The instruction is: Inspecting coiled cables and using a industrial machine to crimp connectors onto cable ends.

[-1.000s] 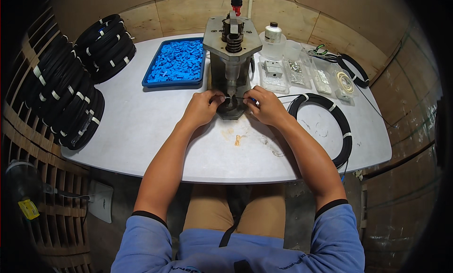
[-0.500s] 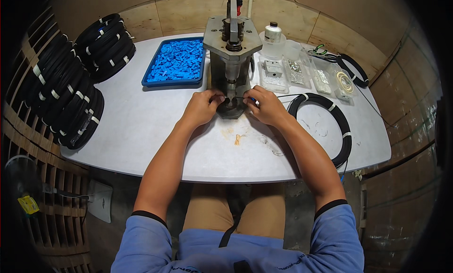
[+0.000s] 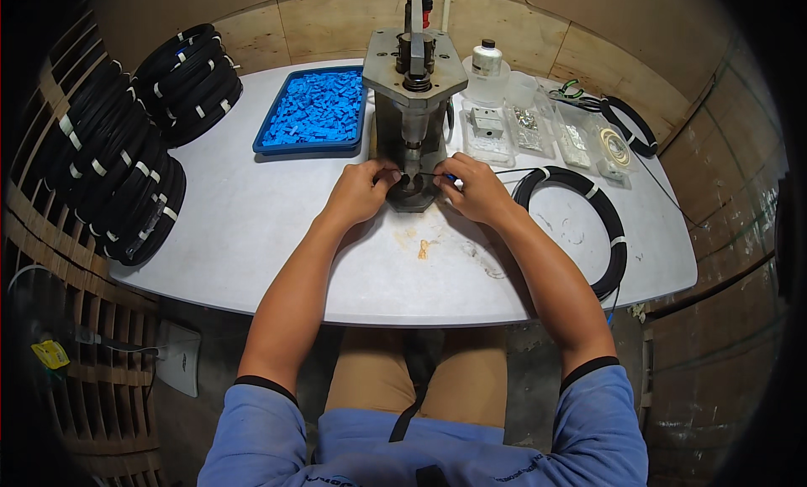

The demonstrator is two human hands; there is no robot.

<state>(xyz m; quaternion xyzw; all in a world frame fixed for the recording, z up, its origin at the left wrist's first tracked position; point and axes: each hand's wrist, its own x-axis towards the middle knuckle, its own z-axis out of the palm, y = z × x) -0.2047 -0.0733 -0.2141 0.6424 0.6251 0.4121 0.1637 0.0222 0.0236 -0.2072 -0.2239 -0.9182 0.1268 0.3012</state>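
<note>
A metal bench press stands upright in front of me, its ram reaching down between my two hands. My left hand is closed in a pinch at the left of the ram's lower end, around a small dark piece too small to make out. On the other side, my right hand pinches a thin black cable close to its end. A bit of blue connector shows at those fingers. From the right hand the cable runs rightward to a black cable coil lying on the table.
A dark blue tray full of small blue pieces sits left of the press. Stacks of black coils fill the far left. At right are a bottle, a metal block, clear trays and another coil.
Both hands stay in place beside the ram, still pinching. The yellow tag at the far left has shifted slightly.
</note>
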